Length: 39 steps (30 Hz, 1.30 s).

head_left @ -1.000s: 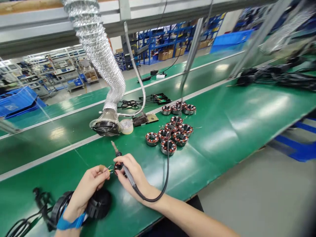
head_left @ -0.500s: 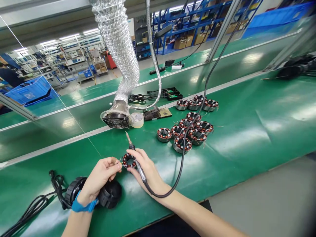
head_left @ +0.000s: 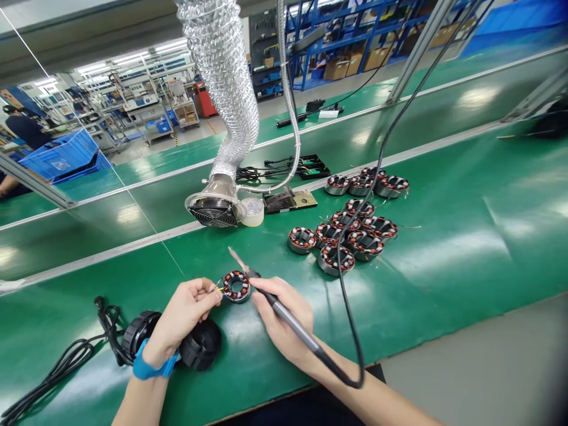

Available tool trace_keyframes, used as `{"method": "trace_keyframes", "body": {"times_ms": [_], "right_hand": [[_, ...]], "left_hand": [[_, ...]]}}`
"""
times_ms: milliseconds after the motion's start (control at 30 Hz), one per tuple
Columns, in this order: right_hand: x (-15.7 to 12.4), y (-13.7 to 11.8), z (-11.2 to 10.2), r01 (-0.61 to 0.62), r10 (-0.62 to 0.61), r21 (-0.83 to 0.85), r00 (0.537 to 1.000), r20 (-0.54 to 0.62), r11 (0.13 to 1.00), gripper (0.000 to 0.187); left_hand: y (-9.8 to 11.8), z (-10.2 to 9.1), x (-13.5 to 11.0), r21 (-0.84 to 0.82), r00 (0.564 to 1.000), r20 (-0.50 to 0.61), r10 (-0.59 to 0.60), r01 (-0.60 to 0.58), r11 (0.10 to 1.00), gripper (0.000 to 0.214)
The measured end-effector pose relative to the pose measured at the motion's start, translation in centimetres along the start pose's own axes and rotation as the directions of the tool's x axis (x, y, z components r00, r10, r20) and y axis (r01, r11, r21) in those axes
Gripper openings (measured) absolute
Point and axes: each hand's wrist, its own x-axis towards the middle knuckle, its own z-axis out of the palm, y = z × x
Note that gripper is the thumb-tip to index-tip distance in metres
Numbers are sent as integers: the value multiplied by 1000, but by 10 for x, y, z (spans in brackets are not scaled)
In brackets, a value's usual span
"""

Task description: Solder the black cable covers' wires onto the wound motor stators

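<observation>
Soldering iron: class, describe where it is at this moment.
In the head view, the soldering iron is in the right hand, below centre, its tip pointing up-left between the wire-wound stator and the fan.

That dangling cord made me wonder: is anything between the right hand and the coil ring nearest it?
Only the soldering iron in the right hand: its front passes the upper right of the coil ring. The cord hangs right of the hand, outside that gap.

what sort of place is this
Probably a factory assembly workshop: a soldering iron is in the right hand, wire-wound rings are grouped on the long green bench, and a foil duct with a fan hangs over it.
</observation>
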Motion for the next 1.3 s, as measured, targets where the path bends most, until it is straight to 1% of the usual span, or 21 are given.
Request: {"method": "trace_keyframes", "body": {"times_ms": [67, 133, 267, 400, 500, 767, 1000, 1300], "right_hand": [[-2, -5, -5, -3, 1, -21, 997, -71, 1000, 14], [-4, -8, -7, 13, -15, -18, 996, -93, 1000, 18], [-2, -12, -7, 86, -86, -4, 991, -101, 996, 23], [4, -17, -6, 120, -121, -16, 989, -80, 993, 23], [5, -18, -6, 110, -112, -35, 992, -63, 993, 23], [2, -15, -4, 110, -114, -48, 989, -96, 993, 22], [-2, -13, -5, 46, -55, -75, 990, -130, 996, 21], [-2, -12, -5, 38, -46, -64, 989, -138, 997, 21]], "left_hand": [[0, 0, 0, -1, 1000, -3, 1, -1, 1000, 31], [-1, 0, 0, 5, 1000, -1, 4, -4, 1000, 31], [-2, 0, 0, 15, 1000, 0, 1, -1, 1000, 29], [-1, 0, 0, 19, 1000, -2, 1, -1, 1000, 29], [-1, 0, 1, 20, 1000, -6, 3, -3, 1000, 29], [-4, 0, 2, 18, 1000, -4, 6, -6, 1000, 28], [-6, -2, 2, 35, 1000, -1, 12, -12, 999, 29], [-6, -3, 1, 40, 1000, -4, 15, -15, 999, 28]]}}
